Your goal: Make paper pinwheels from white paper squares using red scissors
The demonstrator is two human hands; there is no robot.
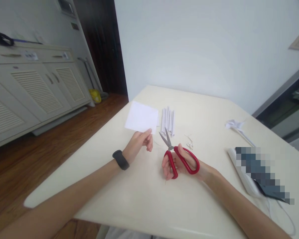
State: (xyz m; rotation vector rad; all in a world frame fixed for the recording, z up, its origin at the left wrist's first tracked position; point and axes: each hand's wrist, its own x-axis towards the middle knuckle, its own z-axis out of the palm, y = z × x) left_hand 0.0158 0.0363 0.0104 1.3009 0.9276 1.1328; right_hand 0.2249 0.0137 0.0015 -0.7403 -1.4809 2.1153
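My left hand (139, 141), with a black band on its wrist, pinches the near right corner of a white sheet of paper (142, 117) between thumb and fingers. In my right hand (180, 164) is a pair of scissors (169, 148) with red handles, its blades parted and pointing away from me. The blades are apart from the paper. Just beyond their tips lie several rolled paper tubes (168, 120), side by side on the white table (129, 202). Small pale scraps (190, 145) lie right of the scissors.
At the right stands a white device (241, 172) with a blurred-out dark top and a white cable. Behind it lies a white paper flower (235, 124) on a stem. A wall borders the table's far side; a cabinet (40, 89) stands off to the left.
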